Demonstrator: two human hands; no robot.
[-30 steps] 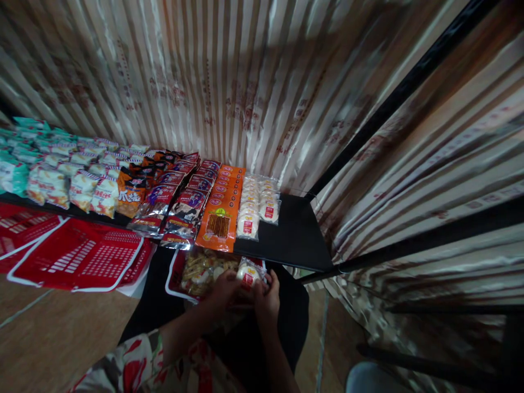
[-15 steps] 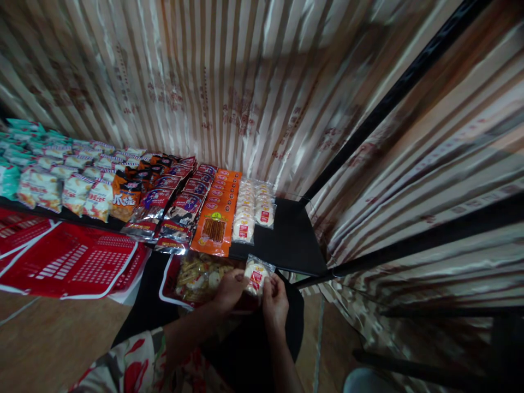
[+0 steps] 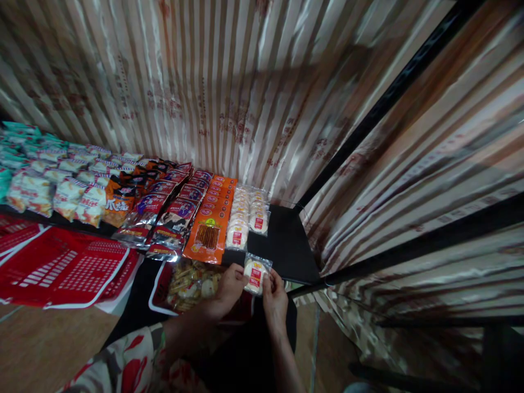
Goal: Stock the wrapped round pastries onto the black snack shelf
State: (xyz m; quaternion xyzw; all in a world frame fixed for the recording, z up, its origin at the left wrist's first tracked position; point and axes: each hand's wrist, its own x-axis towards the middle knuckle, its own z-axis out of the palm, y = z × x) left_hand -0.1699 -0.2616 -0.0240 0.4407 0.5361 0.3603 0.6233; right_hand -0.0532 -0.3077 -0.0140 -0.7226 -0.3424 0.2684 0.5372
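Both hands pinch one clear snack packet (image 3: 255, 274), left hand (image 3: 230, 284) on its left edge, right hand (image 3: 273, 295) on its right, at the black shelf's (image 3: 286, 245) front edge. Just beyond lie matching packets (image 3: 245, 215); left of the grip sits a red basket of snacks (image 3: 186, 278).

Striped satin curtains (image 3: 229, 82) hang behind a black shelf (image 3: 286, 245); wooden floor (image 3: 45, 344).

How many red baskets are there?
3 at least: two empty red baskets overlapping at left under the shelf, one by the left hand holding snacks. More may be hidden.
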